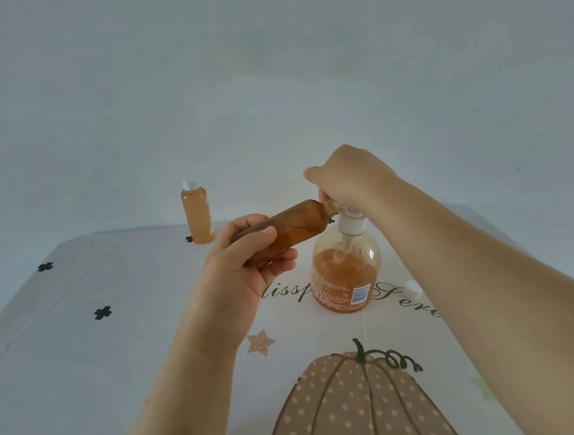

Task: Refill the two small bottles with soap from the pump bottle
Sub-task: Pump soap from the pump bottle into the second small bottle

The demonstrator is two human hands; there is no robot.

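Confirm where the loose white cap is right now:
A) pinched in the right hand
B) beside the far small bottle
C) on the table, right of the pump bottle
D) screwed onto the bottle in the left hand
C: the loose white cap lies on the tablecloth just right of the pump bottle, with nothing gripping it.

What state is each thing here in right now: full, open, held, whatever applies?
Held small bottle: uncapped, tilted, mouth at the pump spout, gripped by the left hand.
Pump bottle: upright, roughly half full, right hand curled over its pump head.
Far small bottle: upright, capped, nearly full.
Loose cap: off, lying on the tablecloth.
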